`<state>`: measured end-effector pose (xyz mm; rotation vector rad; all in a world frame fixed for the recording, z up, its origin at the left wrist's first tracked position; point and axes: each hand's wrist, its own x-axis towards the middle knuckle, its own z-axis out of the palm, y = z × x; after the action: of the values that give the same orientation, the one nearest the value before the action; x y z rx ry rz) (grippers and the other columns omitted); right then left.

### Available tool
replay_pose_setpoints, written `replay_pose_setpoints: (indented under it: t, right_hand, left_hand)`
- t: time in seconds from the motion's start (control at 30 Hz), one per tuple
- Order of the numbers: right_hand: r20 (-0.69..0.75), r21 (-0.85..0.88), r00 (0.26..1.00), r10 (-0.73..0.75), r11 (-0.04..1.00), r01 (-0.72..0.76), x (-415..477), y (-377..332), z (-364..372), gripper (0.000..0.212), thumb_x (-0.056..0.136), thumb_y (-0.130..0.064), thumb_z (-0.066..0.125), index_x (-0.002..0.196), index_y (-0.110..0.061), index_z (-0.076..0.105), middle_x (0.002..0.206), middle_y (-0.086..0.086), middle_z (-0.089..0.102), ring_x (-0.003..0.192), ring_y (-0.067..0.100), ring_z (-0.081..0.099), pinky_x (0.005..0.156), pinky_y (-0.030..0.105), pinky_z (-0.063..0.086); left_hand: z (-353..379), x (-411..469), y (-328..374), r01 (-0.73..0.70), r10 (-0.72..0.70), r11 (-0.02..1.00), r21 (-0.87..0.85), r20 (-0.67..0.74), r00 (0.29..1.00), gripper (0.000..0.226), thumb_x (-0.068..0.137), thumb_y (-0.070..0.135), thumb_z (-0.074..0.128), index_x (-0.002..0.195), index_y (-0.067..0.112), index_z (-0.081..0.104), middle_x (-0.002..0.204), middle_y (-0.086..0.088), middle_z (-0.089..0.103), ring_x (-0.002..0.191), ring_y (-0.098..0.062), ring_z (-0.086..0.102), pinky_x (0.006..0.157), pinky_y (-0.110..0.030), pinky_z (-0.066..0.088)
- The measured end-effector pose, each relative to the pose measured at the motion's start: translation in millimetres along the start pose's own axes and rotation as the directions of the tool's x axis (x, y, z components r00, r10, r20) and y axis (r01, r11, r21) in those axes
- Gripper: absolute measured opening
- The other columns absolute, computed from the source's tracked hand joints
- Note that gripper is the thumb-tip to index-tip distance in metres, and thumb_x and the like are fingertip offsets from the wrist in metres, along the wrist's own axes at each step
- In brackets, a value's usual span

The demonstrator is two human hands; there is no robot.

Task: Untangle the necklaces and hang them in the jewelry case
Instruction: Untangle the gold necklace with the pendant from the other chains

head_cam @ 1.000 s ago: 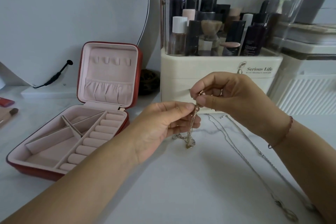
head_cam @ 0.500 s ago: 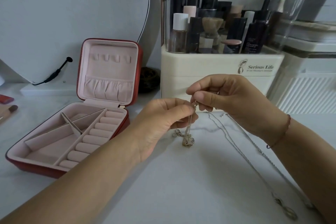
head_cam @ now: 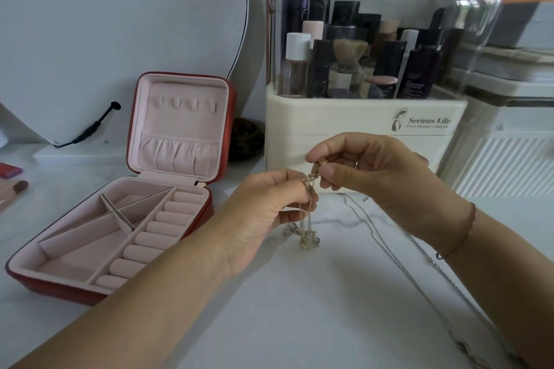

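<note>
Left grip (head_cam: 263, 216), right grip (head_cam: 374, 177) pinch gold necklace (head_cam: 310, 241) — case (head_cam: 60, 287) (open) holds ring rolls (head_cam: 156, 238).

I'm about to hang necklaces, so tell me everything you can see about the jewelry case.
The jewelry case is square, red outside, lined in soft-looking pink. It sits open on the white table, lid upright. The lid has a row of small tabs above a gathered pocket; the base has padded rolls and slanted dividers. No jewelry shows inside.
</note>
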<state>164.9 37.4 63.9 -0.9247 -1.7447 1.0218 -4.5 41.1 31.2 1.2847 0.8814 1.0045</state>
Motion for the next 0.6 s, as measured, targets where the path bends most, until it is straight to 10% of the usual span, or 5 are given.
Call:
replay_pose_setpoints:
  t: [0.6]
  right_hand:
    - [0.000, 0.077, 0.998, 0.058, 0.995, -0.058, 0.8, -3.1, -5.2, 0.022, 0.071, -0.014, 0.068, 0.091, -0.006, 0.068, 0.082, 0.018, 0.061, 0.064, 0.011, 0.056, 0.062, 0.017, 0.046]
  left_hand:
    - [1.5, -3.2, 3.3, -0.064, 0.063, 0.997, -0.035, -0.003, 0.998, 0.019, 0.063, 0.030, 0.076, 0.078, 0.019, 0.072, 0.069, 0.004, 0.063, 0.068, -0.009, 0.060, 0.078, -0.027, 0.048]
